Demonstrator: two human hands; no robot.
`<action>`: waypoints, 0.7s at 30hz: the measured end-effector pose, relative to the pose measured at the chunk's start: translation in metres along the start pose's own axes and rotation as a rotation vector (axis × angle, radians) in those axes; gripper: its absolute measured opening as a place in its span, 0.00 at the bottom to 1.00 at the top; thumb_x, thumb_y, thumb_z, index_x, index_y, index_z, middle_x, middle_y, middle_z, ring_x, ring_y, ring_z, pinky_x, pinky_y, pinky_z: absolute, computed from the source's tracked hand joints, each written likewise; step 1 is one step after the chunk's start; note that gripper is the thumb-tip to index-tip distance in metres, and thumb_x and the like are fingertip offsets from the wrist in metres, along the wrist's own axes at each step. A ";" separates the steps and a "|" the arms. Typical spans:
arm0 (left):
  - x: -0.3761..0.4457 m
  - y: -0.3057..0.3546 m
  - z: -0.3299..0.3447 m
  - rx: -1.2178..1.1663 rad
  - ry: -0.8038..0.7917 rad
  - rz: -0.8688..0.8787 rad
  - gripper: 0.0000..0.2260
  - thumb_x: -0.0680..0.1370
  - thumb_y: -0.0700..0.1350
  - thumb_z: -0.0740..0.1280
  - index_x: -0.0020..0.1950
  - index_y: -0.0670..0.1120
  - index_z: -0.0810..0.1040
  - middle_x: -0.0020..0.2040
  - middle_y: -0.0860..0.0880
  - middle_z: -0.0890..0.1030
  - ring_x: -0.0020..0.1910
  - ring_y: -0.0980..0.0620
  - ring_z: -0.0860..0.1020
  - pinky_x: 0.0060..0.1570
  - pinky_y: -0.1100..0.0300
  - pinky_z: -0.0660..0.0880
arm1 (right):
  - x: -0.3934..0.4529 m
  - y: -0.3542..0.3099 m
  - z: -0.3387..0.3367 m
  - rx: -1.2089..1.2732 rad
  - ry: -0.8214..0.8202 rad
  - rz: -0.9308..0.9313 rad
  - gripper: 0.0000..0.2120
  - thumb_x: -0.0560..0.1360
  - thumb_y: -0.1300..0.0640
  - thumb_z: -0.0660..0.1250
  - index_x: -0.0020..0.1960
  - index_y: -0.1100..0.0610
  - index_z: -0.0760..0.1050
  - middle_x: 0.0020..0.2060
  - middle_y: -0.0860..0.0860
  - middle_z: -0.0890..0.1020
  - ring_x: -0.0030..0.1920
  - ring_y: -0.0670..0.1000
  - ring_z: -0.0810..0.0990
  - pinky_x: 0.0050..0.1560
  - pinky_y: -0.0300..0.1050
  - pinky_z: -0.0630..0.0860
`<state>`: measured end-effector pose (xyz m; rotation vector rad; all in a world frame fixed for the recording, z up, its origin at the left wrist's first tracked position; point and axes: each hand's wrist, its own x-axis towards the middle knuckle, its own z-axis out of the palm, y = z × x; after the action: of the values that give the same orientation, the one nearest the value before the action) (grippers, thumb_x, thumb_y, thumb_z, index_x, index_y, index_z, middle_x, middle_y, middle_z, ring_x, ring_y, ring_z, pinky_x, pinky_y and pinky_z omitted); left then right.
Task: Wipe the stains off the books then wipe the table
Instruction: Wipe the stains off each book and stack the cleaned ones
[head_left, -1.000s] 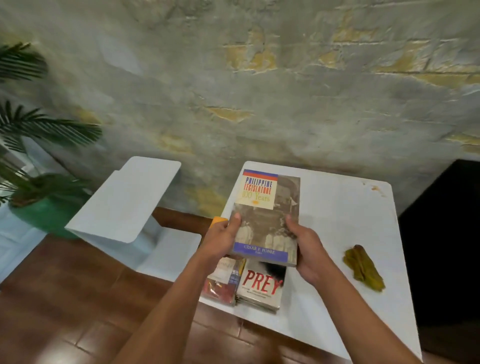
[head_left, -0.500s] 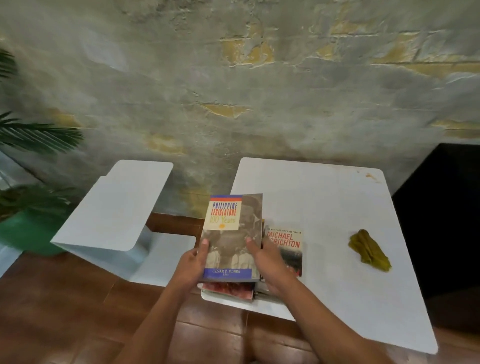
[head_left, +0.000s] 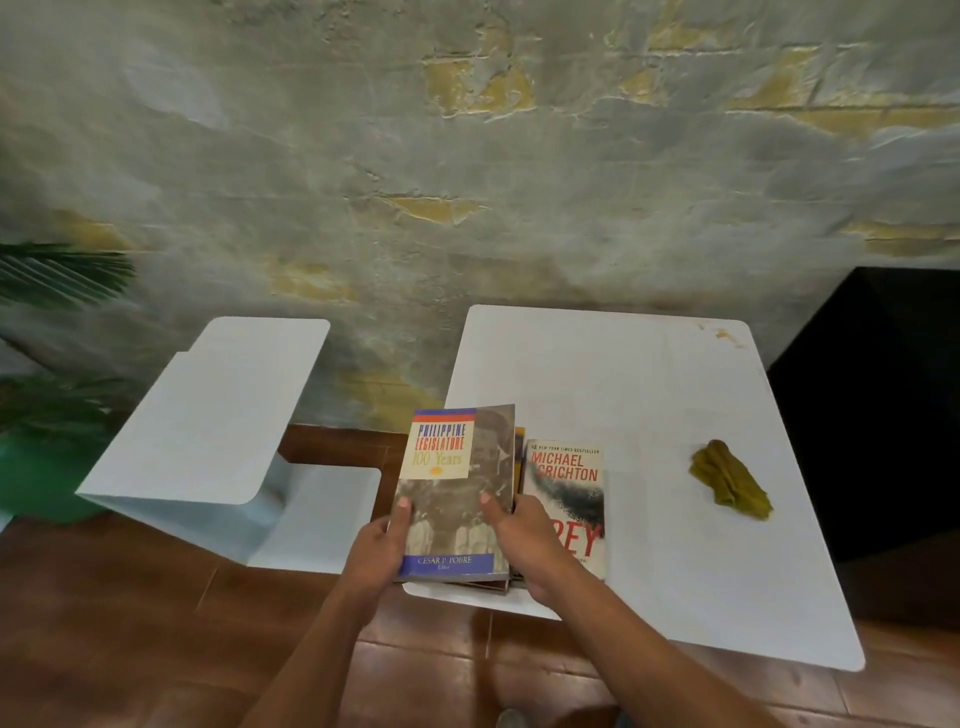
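Overhead, a rough plastered wall (head_left: 467, 182) filled the top of the view, with a brown tiled floor (head_left: 130, 639) below it. A white desk (head_left: 675, 571) stood against the wall, a small brown stain (head_left: 724, 335) near its far right corner. A white chair (head_left: 208, 415) stood just left of the desk, and a plant (head_left: 52, 291) in a green pot showed at the left edge. On the desk's near left corner lay a stack of books (head_left: 511, 579); on top sat the history book (head_left: 457, 493), its front cover facing up. Just beside it on the right lay the novel (head_left: 566, 499), flat on the desk. A crumpled olive cloth (head_left: 730, 480) lay well apart to the right, untouched. The left hand (head_left: 379, 551) gripped the history book's left edge, thumb on the cover, fingers curled under. The right hand (head_left: 524, 540) held its right edge, thumb pressed on the cover, fingers tucked between that book and the novel.
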<state>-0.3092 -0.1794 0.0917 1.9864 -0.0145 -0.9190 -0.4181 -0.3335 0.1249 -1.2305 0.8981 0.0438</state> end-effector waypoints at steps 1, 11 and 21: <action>0.000 0.000 0.001 0.003 0.003 -0.001 0.22 0.81 0.62 0.58 0.57 0.45 0.77 0.48 0.48 0.86 0.43 0.53 0.86 0.37 0.64 0.79 | 0.000 0.001 0.000 0.001 0.004 0.006 0.11 0.82 0.49 0.61 0.60 0.51 0.76 0.51 0.46 0.85 0.49 0.46 0.85 0.45 0.41 0.81; 0.010 -0.001 0.009 0.081 0.016 -0.018 0.22 0.82 0.62 0.57 0.57 0.45 0.77 0.48 0.49 0.84 0.43 0.52 0.85 0.33 0.67 0.76 | -0.005 0.000 -0.004 -0.014 0.058 0.021 0.12 0.83 0.50 0.60 0.61 0.54 0.76 0.52 0.46 0.84 0.47 0.42 0.82 0.34 0.30 0.73; 0.021 -0.001 0.008 0.085 -0.002 -0.029 0.22 0.82 0.62 0.57 0.58 0.46 0.77 0.50 0.49 0.84 0.45 0.51 0.85 0.34 0.66 0.76 | -0.001 0.001 -0.002 -0.066 0.084 0.058 0.09 0.82 0.51 0.62 0.56 0.54 0.78 0.48 0.46 0.84 0.45 0.43 0.81 0.35 0.34 0.73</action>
<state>-0.2997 -0.1922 0.0760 2.0691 -0.0267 -0.9525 -0.4208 -0.3339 0.1245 -1.2747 1.0122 0.0687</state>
